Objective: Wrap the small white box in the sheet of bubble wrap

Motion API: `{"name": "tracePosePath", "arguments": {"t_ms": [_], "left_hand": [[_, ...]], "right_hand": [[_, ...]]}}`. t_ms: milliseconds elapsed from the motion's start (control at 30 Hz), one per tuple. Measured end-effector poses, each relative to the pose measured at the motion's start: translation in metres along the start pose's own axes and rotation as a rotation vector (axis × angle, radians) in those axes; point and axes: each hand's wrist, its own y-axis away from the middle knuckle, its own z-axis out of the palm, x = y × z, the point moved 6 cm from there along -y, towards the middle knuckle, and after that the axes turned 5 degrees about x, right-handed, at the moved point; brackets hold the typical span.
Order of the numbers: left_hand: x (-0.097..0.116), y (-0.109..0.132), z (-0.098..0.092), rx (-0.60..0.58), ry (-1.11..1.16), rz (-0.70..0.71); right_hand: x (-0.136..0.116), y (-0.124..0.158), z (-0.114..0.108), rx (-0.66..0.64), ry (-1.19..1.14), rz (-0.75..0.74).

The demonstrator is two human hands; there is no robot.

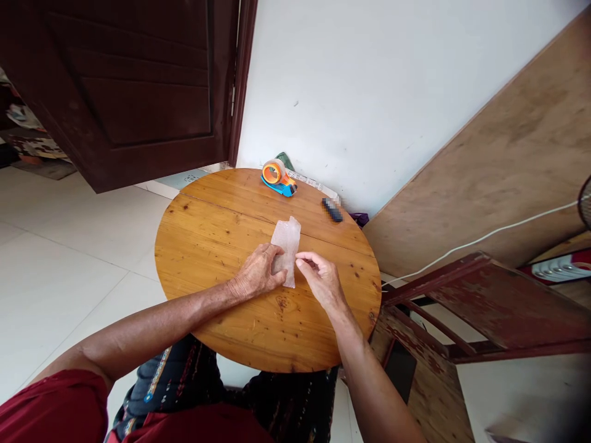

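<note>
1. The left hand rests on a thin, whitish, translucent piece, its thumb and fingers spread apart, with the fingertips touching the left side of the piece
2. The right hand is at the other edge, thumb and forefinger tips close together; from here I can't tell whether they pinch the edge or only sit just beside it
3. That piece lies lengthwise between the two hands, near the middle of a round wooden table, its top end pointing away from the person
4. Beyond it, near the far rim, stands an orange and blue tape dispenser, and to the right of that a dark, blurred object too unclear to name
5. Behind the table is a white wall, with a dark brown door to the left and a worn reddish wooden frame to the right
</note>
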Motion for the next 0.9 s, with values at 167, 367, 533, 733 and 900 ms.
{"name": "tracePosePath", "arguments": {"t_ms": [167, 367, 533, 733, 900], "left_hand": [[0.002, -0.002, 0.0, 0.015, -0.012, 0.106], [-0.003, 0.001, 0.003, 0.055, 0.073, 0.115], [0.005, 0.001, 0.002, 0.088, 0.13, 0.244], [0.004, 0.001, 0.006, 0.08, 0.1, 0.271], [0.001, 0.002, 0.006, 0.048, 0.13, 0.226]], "right_hand": [[-0.009, 0.012, 0.008, 0.022, 0.106, -0.181], [-0.015, 0.018, 0.015, 0.05, 0.343, -0.373], [-0.018, 0.017, 0.018, 0.016, 0.453, -0.394], [-0.017, 0.011, 0.017, -0.023, 0.438, -0.381], [-0.007, 0.01, 0.018, 0.003, 0.385, -0.359]]}}
